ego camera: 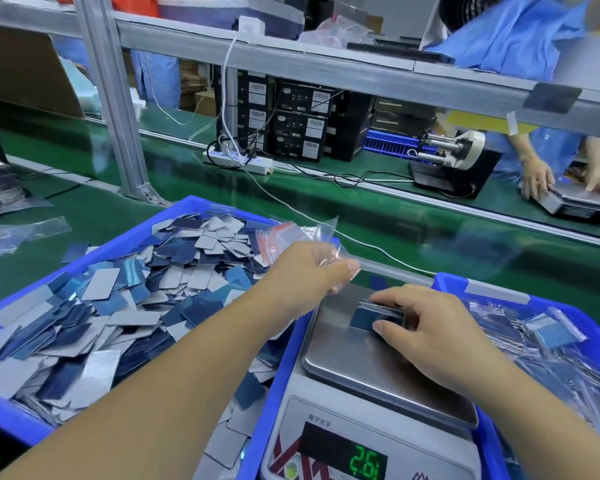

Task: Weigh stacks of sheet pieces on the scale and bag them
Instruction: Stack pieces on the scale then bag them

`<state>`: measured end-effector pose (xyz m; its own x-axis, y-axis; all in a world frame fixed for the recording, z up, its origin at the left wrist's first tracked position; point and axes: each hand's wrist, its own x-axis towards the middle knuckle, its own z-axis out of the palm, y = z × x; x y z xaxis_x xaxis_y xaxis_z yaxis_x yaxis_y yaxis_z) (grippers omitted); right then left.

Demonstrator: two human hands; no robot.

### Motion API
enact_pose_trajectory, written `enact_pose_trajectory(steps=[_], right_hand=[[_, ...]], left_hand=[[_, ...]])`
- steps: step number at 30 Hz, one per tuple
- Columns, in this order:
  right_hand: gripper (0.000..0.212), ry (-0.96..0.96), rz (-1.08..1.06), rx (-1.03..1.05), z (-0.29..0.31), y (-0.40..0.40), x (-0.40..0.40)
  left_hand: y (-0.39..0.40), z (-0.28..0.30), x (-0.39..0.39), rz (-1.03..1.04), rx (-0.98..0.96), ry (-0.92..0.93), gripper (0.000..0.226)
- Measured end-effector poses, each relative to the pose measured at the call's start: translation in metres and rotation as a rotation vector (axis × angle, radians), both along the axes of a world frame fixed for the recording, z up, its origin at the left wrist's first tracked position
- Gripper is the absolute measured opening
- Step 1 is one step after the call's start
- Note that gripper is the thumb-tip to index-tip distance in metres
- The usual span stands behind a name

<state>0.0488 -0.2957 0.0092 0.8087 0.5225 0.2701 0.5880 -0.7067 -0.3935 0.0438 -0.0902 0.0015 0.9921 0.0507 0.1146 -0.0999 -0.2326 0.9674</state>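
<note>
A stack of sheet pieces (pixel 378 315) on the scale (pixel 371 362) is gripped by the right hand (pixel 426 327), while what seems a clear bag (pixel 326 233) is pinched by the left hand (pixel 312 271).

Two blue bins (pixel 201 206), left and right. Two scales: one near (pixel 388 368), one far right (pixel 582 206). One stack (pixel 378 311) on the near pan. One power strip (pixel 238 161). Loose sheet pieces (pixel 101 306): too many to count.

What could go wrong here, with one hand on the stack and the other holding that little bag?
The right hand grips the stack on the scale pan, so its pressure may skew the green readout. The stack's thin pieces could fan apart when lifted. The limp clear bag pinched by the left hand may fold shut during filling.
</note>
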Motion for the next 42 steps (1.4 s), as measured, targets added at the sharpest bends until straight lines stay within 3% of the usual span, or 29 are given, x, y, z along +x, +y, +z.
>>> enact_pose_trajectory(steps=[4, 7, 12, 15, 28, 32, 36, 39, 42], right_hand=[[0.026, 0.016, -0.003, 0.019, -0.002, 0.001, 0.002], [0.029, 0.076, -0.011, 0.118, -0.002, 0.001, 0.001], [0.023, 0.312, 0.02, 0.59, 0.0, 0.004, -0.001], [0.023, 0.342, 0.057, 0.735, 0.001, 0.008, -0.005], [0.026, 0.282, 0.034, 0.829, -0.002, 0.015, -0.01], [0.023, 0.318, 0.03, 0.886, 0.0, 0.016, -0.011], [0.021, 0.359, 0.02, 0.945, 0.0, 0.016, -0.01], [0.023, 0.348, 0.031, 0.934, 0.0, 0.015, -0.01], [0.022, 0.349, 0.041, 0.932, 0.001, 0.014, -0.008]], left_hand=[[-0.001, 0.001, 0.0, 0.077, -0.081, -0.027, 0.054], [-0.001, 0.001, -0.001, 0.027, -0.079, 0.009, 0.044], [-0.003, 0.001, -0.001, -0.039, -0.162, 0.035, 0.038], [-0.003, 0.003, -0.002, -0.048, -0.185, 0.021, 0.041], [-0.004, 0.006, -0.007, -0.195, -0.268, -0.014, 0.032], [-0.002, 0.005, -0.007, -0.25, -0.244, 0.013, 0.02], [-0.003, 0.003, -0.006, -0.2, -0.206, 0.045, 0.042], [-0.002, 0.004, -0.007, -0.209, -0.192, 0.056, 0.017], [0.0, 0.005, -0.007, -0.224, -0.11, 0.05, 0.024]])
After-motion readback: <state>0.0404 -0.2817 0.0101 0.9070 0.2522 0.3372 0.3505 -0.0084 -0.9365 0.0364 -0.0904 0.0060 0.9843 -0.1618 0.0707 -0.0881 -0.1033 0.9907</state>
